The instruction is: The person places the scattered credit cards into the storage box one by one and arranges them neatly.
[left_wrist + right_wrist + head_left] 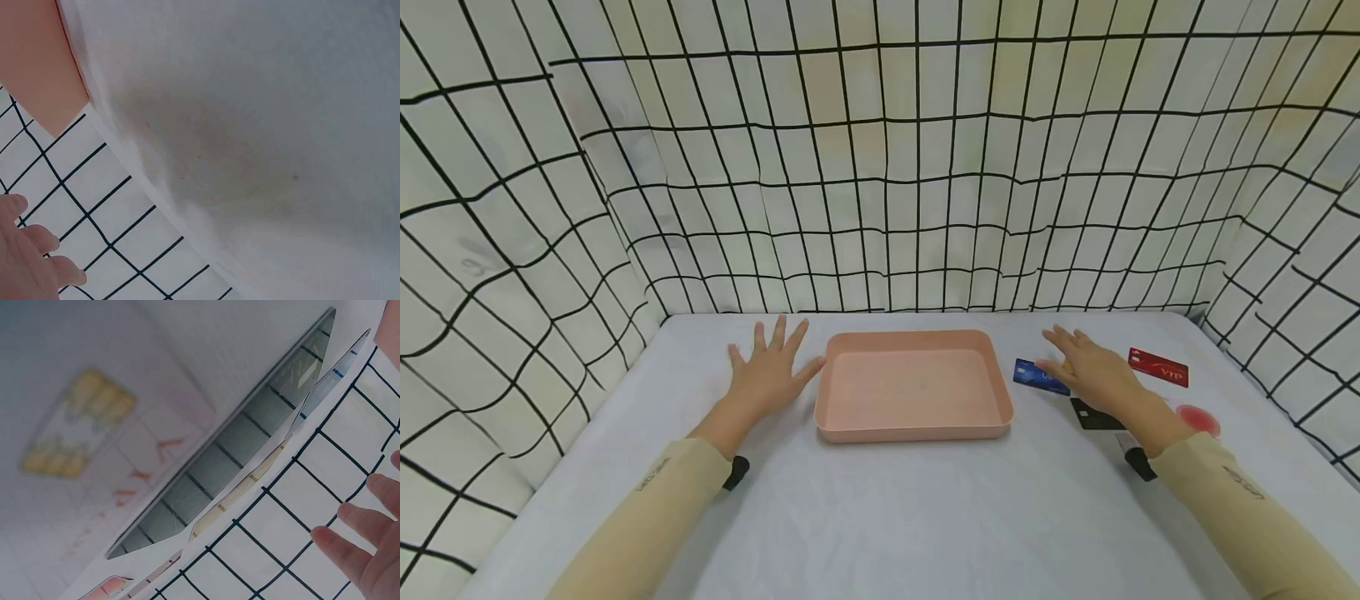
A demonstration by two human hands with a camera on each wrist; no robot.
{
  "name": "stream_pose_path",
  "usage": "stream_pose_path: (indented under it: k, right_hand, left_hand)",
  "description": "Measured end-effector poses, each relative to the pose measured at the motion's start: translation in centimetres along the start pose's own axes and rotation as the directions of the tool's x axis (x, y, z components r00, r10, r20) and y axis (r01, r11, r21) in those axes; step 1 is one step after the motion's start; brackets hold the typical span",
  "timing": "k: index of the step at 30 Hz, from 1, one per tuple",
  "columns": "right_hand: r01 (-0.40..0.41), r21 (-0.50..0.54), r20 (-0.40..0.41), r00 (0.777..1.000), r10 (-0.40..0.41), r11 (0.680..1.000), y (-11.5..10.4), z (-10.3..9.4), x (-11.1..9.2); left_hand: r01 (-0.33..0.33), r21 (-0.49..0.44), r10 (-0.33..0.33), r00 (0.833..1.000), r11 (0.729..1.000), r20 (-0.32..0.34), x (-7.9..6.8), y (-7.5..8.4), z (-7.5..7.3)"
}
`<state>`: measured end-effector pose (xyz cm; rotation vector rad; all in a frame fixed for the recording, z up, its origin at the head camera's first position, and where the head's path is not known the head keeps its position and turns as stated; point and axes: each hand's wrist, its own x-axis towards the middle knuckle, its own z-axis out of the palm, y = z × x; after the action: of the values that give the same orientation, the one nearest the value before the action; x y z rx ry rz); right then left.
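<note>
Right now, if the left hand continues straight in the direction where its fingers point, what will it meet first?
Probably the black-gridded white backdrop beyond the table; the head view shows nothing between that backdrop and the left hand. The pink tray lies off to the right. Depth is unclear.

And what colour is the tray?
The tray is plain peachy pink; you can see it best in the head view.

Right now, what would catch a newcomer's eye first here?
Probably the pink tray toward the back of the white table, with a black-gridded wall behind. Next, a blue card and a red card on the tray's right, near the right fingers; the left fingers spread on its other side.
</note>
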<state>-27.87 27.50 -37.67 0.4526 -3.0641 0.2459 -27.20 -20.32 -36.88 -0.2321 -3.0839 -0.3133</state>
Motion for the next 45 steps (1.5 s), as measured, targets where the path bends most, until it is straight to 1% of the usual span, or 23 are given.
stream_pose_path:
  k: [9,13,16,23,30,32,38,40,45]
  right_hand:
    - [0.038,0.071,-0.021,0.999,-0.036,0.997,-0.3,0.0,-0.4]
    - [0.021,0.111,-0.014,1.0,-0.019,0.994,-0.3,0.0,-0.4]
    - [0.003,0.16,-0.005,1.0,-0.002,0.987,-0.3,0.1,-0.4]
    - [-0.009,0.276,0.008,1.0,0.007,0.961,-0.3,0.4,-0.1]
    - [-0.033,0.408,0.046,0.999,0.015,0.913,0.0,0.3,0.2]
    - [-0.04,0.416,0.051,0.998,0.02,0.908,0.1,0.4,0.2]
    - [-0.023,0.409,0.035,0.999,0.01,0.912,0.9,0.7,0.4]
    - [-0.025,0.423,0.053,0.999,0.003,0.906,1.3,0.8,0.5]
    - [-0.06,0.481,0.137,0.991,-0.008,0.875,2.1,1.0,0.5]
  left_hand:
    - [-0.032,-0.052,0.032,0.999,0.998,0.004,-0.8,0.9,0.2]
    - [-0.042,-0.05,0.043,0.999,0.998,0.007,-1.2,1.4,0.3]
    - [-0.043,-0.037,0.044,0.999,0.998,0.021,-1.4,1.6,0.5]
    - [-0.06,-0.04,0.062,0.997,0.997,0.048,-1.8,2.2,0.9]
    - [-0.087,-0.047,0.091,0.992,0.995,0.085,-2.3,2.5,1.0]
    - [-0.091,-0.045,0.095,0.992,0.995,0.088,-2.4,2.5,1.0]
    - [-0.105,-0.037,0.108,0.99,0.994,0.096,-2.8,2.4,1.2]
    - [-0.118,-0.029,0.12,0.988,0.993,0.099,-2.9,2.4,1.3]
    - [-0.139,-0.032,0.142,0.985,0.99,0.1,-3.2,2.6,1.3]
